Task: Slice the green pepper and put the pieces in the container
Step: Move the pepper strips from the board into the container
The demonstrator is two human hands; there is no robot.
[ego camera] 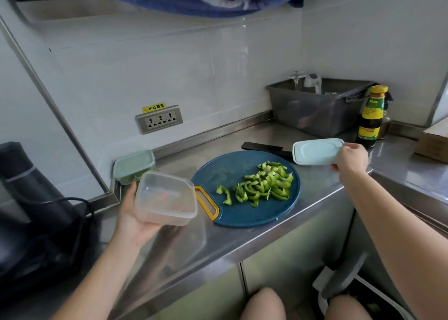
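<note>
A pile of sliced green pepper pieces [263, 185] lies on a round blue cutting board [225, 171] with a yellow handle on the steel counter. Left of the board, my left hand [132, 216] holds an empty clear plastic container [166, 197] tilted above the counter, fingers under it and thumb up its left side. My right hand [351, 160] pinches the right end of a pale blue lid [315, 151] above the counter, beyond the board's right side. A black knife [264, 148] lies behind the board, partly under the lid.
A second lidded container [133, 163] sits in the back left corner. A grey tub [315, 108] and a dark sauce bottle [371, 118] stand at the back right. A black appliance [26, 186] with a cord is at the left. A bin [351, 293] is on the floor.
</note>
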